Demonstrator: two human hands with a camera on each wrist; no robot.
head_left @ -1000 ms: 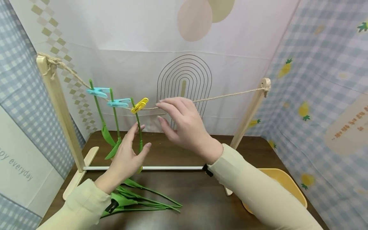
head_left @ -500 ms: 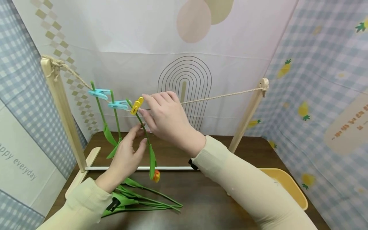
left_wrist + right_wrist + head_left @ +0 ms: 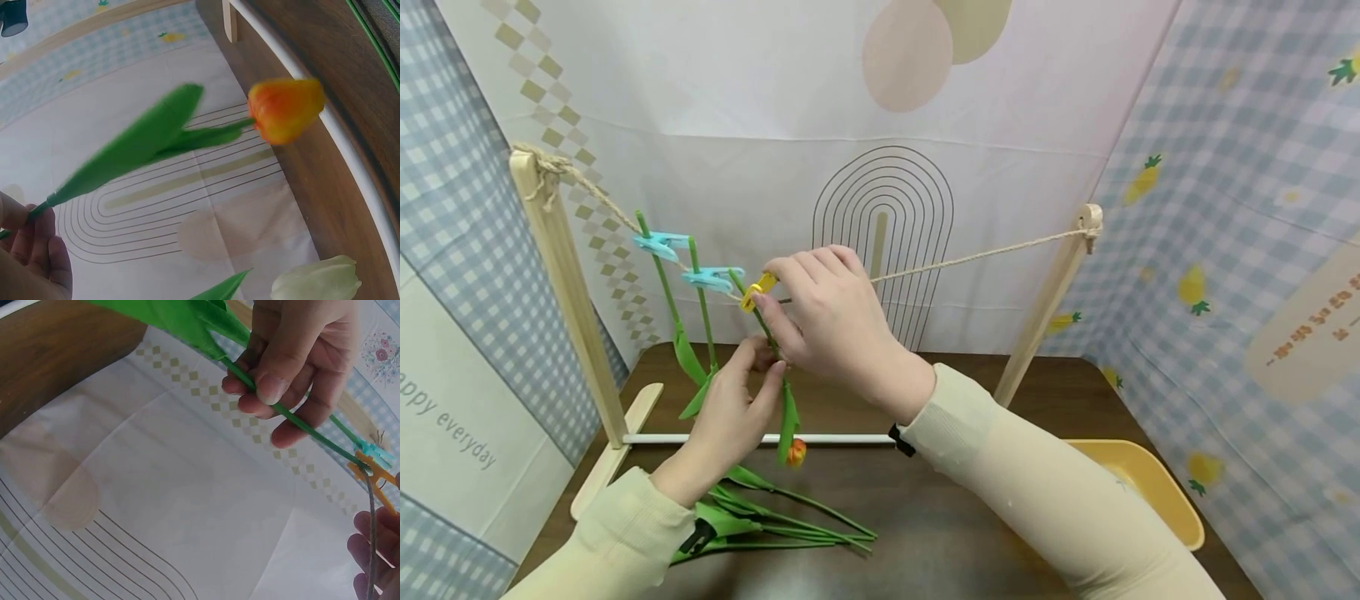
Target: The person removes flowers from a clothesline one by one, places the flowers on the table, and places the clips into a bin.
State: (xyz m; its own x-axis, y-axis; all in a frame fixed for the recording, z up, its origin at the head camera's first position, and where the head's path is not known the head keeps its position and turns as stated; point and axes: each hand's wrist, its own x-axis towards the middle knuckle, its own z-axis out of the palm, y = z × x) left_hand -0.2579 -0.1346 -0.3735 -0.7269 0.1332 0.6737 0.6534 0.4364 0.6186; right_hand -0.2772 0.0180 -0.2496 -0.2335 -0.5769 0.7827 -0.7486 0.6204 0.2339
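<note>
An orange-yellow artificial tulip (image 3: 284, 112) hangs head down from the twine (image 3: 977, 251), its stem end in a yellow clothespin (image 3: 757, 293). Thumb and fingers of my left hand (image 3: 730, 408) pinch its green stem (image 3: 300, 424) partway down. My right hand (image 3: 842, 325) holds the clothespin's handles between thumb and fingers. In the right wrist view the pin's tips sit at the stem end and the twine. Further left on the line, two light blue clothespins (image 3: 661, 244) hold green stems with leaves (image 3: 687, 358). A whitish tulip bloom (image 3: 319, 281) shows low in the left wrist view.
Wooden posts (image 3: 567, 308) carry the twine at both ends, joined below by a white rod (image 3: 842, 439). Several green flower stems (image 3: 805, 533) lie on the dark table (image 3: 925, 517) in front. A yellow tray (image 3: 1180, 508) stands at right, partly behind my right sleeve.
My right hand has moved left onto the yellow clothespin. My left hand has come to pinch the stem. The tulip has swung to the right, then slightly back.
</note>
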